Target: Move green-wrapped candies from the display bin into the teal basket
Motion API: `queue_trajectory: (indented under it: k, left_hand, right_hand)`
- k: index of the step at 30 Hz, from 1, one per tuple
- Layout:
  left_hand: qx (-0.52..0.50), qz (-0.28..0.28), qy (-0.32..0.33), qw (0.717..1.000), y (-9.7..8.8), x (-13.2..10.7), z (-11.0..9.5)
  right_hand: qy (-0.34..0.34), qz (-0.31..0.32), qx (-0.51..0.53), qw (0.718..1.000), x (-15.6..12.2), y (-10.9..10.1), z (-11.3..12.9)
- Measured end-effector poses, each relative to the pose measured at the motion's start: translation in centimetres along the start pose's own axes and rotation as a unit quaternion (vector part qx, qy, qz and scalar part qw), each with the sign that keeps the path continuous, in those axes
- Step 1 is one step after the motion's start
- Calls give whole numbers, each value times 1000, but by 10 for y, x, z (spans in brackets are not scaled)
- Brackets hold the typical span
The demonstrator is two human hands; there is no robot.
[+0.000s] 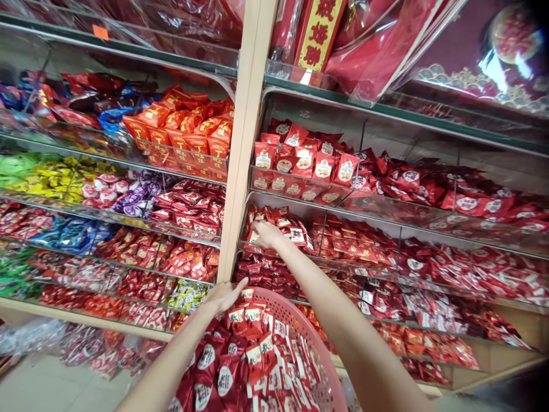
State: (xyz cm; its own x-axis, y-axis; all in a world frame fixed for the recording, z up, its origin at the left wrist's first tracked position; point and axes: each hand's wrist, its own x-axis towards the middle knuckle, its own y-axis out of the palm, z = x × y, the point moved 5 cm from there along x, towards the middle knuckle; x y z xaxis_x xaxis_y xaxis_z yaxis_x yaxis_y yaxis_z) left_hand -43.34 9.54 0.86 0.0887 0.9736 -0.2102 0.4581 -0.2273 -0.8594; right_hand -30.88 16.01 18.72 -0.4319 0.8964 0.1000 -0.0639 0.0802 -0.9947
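My right hand (265, 233) reaches up into a glass shelf bin full of small red sweet packets (286, 224); its fingers curl into the pile, and what they hold is hidden. My left hand (223, 296) grips the far rim of a pink plastic basket (300, 321) held in front of me. The basket is heaped with red and dark-red wrapped sweets (253, 360).
Tiered glass shelves (386, 114) hold many bins of wrapped sweets: orange packs (184, 129), purple and white ones (128, 194), blue ones (81, 232), red packs (429, 183) at right. A beige upright post (240, 154) divides the shelving. Red decorations (319, 34) hang above.
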Motion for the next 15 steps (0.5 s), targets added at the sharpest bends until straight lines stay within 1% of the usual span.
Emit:
queue_trajectory:
  k: [3,6,9,12,15]
  left_hand:
    - [-9,0,3,1000,-1,-2,-1]
    - [-11,-8,7,1000,-3,-3,-2]
    - [-9,1,6,1000,-3,-3,-2]
    - [-3,-10,4,1000,-4,-2,-3]
    - [-3,-10,7,1000,-4,-2,-3]
  right_hand:
    - [-8,-19,0,1000,-2,0,1]
    - [-10,-51,3,999,-9,-2,4]
    - [-15,-127,14,992,-22,-11,8]
    - [-39,-233,69,969,-46,-24,12]
    - [-68,-313,195,927,-80,-32,14]
